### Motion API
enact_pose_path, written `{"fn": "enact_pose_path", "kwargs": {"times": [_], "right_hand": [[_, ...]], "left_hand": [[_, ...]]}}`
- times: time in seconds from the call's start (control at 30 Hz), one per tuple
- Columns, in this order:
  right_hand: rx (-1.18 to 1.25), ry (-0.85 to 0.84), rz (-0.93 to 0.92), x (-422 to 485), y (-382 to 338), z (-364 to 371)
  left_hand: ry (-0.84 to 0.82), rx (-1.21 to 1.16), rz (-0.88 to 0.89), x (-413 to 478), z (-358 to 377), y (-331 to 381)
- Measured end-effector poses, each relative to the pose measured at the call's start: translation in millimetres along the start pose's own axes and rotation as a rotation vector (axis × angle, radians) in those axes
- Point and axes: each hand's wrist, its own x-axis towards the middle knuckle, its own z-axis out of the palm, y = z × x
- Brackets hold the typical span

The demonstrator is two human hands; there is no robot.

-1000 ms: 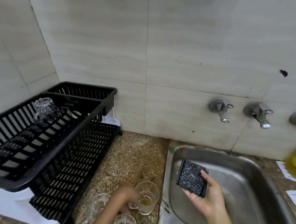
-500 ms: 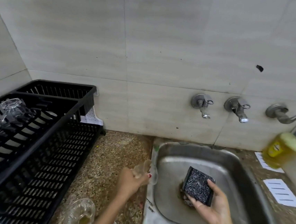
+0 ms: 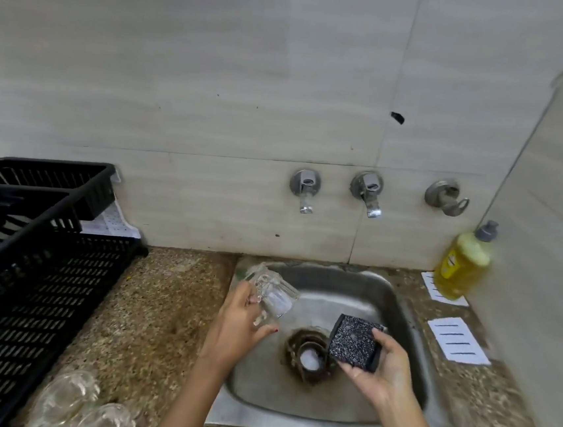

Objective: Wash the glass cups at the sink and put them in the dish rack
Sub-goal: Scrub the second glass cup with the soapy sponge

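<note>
My left hand [image 3: 240, 326] grips a clear glass cup [image 3: 274, 293], tilted on its side over the left edge of the steel sink [image 3: 409, 332]. My right hand [image 3: 384, 367] holds a black speckled scrub sponge [image 3: 355, 342] above the drain [image 3: 309, 355]. Two more glass cups [image 3: 83, 404] stand on the counter at the bottom left. The black dish rack [image 3: 39, 286] fills the left side, and whatever sits in it is cut off by the frame edge.
Three wall taps [image 3: 366, 190] hang above the sink, none running. A yellow dish soap bottle [image 3: 462, 265] stands at the right corner, with white paper slips [image 3: 457, 338] on the speckled counter [image 3: 161, 308] beside the sink.
My left hand lifted a glass cup off the counter and carried it right, over the sink. My right hand with the sponge moved lower toward the drain. The view swung right.
</note>
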Motion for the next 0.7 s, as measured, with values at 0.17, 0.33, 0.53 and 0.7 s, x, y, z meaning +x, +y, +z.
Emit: {"fn": "enact_pose_path", "kwargs": {"times": [0.17,0.33,0.53,0.7], "right_hand": [[-0.041,-0.172,0.021,11,-20,-17],[-0.086,-0.244,-0.051,12,-34,-19],[-1.062,-0.294,-0.823,15,-34,-22],[-1.61,-0.395,-1.341,37,-31,-28]], "left_hand": [[0.162,-0.343,-0.361,0,21,33],[-0.037,-0.636,-0.59,-4,46,39],[-0.225,-0.58,-0.485,14,57,64],[-0.257,-0.448,-0.38,26,59,74]]}}
